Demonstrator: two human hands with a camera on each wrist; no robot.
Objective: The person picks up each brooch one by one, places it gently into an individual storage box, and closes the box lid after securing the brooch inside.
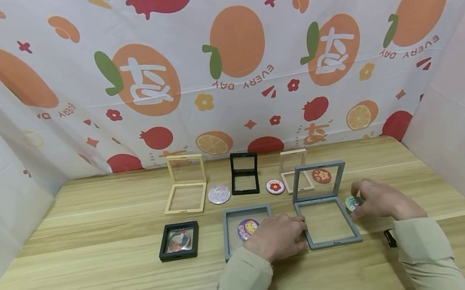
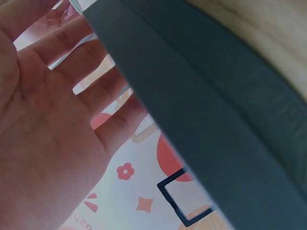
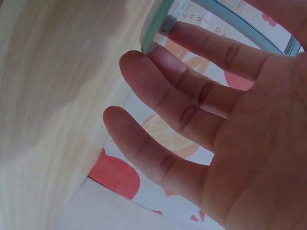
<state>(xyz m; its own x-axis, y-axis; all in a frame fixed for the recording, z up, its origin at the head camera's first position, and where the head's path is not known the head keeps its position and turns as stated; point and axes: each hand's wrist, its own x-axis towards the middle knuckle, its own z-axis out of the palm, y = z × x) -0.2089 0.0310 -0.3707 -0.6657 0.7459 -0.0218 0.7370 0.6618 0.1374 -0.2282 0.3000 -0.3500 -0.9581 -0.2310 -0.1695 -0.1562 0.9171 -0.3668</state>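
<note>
My right hand (image 1: 382,199) pinches a round green badge (image 1: 352,202) at the table's right side. In the right wrist view, the fingertips meet the green badge's rim (image 3: 154,28), while the little finger stands apart. My left hand (image 1: 279,237) touches the left edge of an unfolded grey display frame (image 1: 335,243), its fingers fairly straight. That frame's lid stands upright at the back. Partly behind my left hand lies a grey frame (image 1: 227,234) with a purple badge (image 1: 247,228). In the left wrist view, a grey frame edge (image 2: 192,96) hides the fingertips.
Unfolded beige (image 1: 169,202), black (image 1: 232,186) and pale pink (image 1: 286,182) frames stand along the back. Between them lie a glittery badge (image 1: 219,194), a red-flower badge (image 1: 274,187) and a red badge (image 1: 322,176). A black frame (image 1: 163,249) holding a badge lies left. Printed cloth (image 1: 185,86) hangs behind.
</note>
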